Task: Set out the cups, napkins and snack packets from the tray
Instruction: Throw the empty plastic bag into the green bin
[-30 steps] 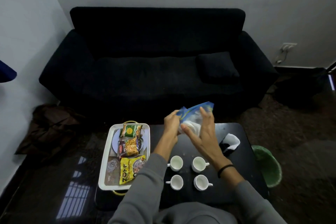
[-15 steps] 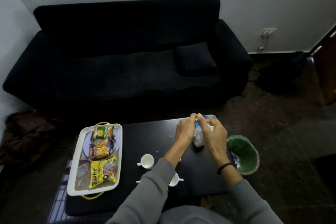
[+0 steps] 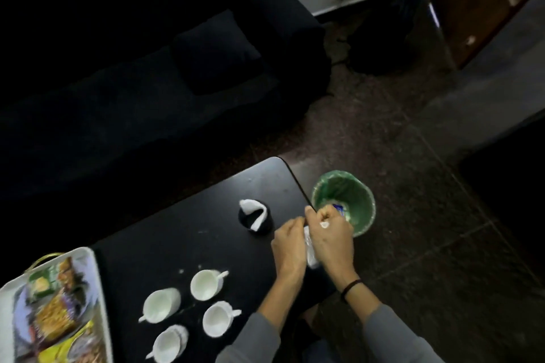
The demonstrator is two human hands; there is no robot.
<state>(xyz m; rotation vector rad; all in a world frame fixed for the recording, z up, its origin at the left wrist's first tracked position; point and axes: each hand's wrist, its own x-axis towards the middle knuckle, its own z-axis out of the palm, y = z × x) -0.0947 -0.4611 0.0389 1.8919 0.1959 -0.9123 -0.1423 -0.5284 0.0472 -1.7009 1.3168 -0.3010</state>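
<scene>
The table (image 3: 177, 244) bears the tray (image 3: 100, 292) on its left end, full of snack packets (image 3: 56, 312). A green bin (image 3: 342, 186) stands off its right edge, a blue scrap (image 3: 339, 209) showing at it. Four empty cups (image 3: 205, 284) sit on its near side, and a holder (image 3: 256, 224) has one napkin (image 3: 253, 206). At its right edge my left hand (image 3: 290, 244) and right hand (image 3: 331, 242) pinch the napkin pack (image 3: 310, 253).

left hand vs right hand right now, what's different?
Right hand has a dark band at the wrist; left hand has none. Left hand is over the table; right hand is at its edge, next to the green bin. Both grip the white packet between them.
</scene>
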